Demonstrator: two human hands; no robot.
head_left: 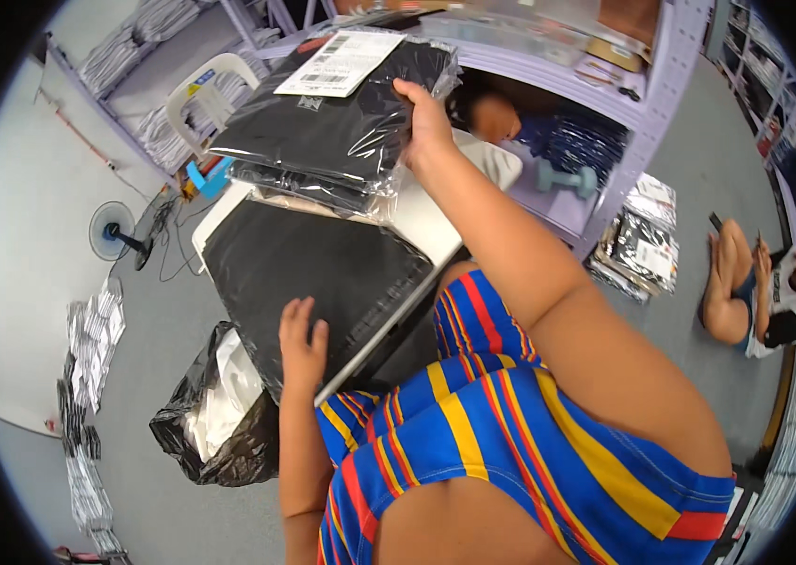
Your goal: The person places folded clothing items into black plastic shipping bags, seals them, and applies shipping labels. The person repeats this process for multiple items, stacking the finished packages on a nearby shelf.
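Fingers of the right hand (428, 137) grasp the near-right edge of a clear-wrapped black package (313, 132), at eleven o'clock, a white label (341, 64) on top. The left hand (304, 353), fingers loosely spread, seems to touch a black bag (313, 259) on the white surface (436, 231); contact is hard to confirm. A trash bag (257, 428) sits at eight o'clock.

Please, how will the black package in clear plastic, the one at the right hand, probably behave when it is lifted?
The black package will probably bend or sag, since its contents look soft and folded. Its glossy, wrinkled film may feel slippery to the right hand. Being broad and flat, it seems unlikely to roll.
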